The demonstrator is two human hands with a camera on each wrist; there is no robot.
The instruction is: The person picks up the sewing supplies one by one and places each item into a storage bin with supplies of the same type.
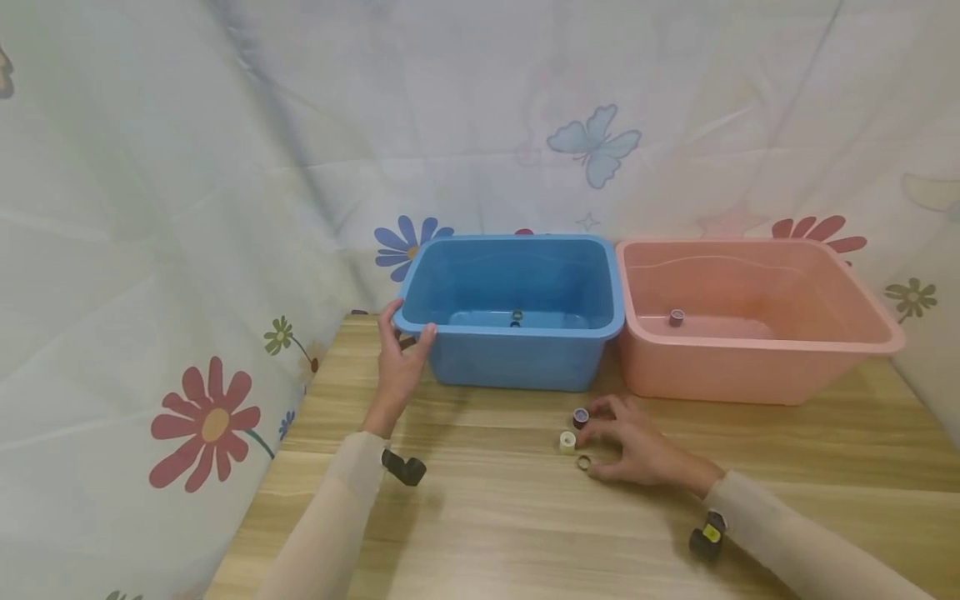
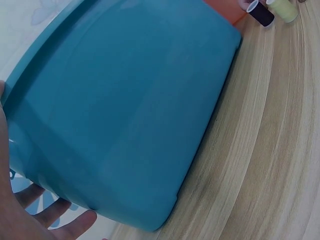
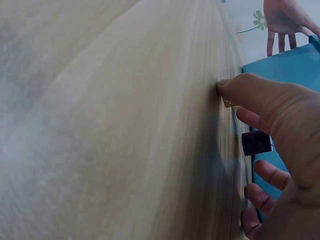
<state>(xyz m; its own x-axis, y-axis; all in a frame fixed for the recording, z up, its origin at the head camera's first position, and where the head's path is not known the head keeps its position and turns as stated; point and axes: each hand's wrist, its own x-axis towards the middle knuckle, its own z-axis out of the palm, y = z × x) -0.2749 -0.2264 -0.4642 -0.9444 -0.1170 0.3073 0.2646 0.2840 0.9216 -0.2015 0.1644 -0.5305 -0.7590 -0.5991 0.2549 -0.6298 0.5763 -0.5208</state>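
Observation:
My left hand [image 1: 399,367] holds the front left corner of a blue plastic tub [image 1: 517,358], thumb on the front rim and fingers down the left side. My right hand [image 1: 637,446] is low over the table, fingers spread and bent. Its thumb tip is beside a small brass-coloured ring thimble [image 1: 583,462] with a dimpled surface [image 3: 228,103]; whether they touch I cannot tell. A dark thread spool [image 1: 581,418] and a pale yellow spool [image 1: 567,442] stand near the fingertips. In the left wrist view the dark spool [image 2: 261,14] is beside the yellow one [image 2: 283,9].
A pink tub [image 1: 750,367] adjoins the blue tub's right side and contains a dark spool [image 1: 677,317]. Inside the blue tub lie small ring-like items [image 1: 517,316]. Both tubs stand at the back of the wood-grain table [image 1: 487,517], against a patterned curtain [image 1: 465,125].

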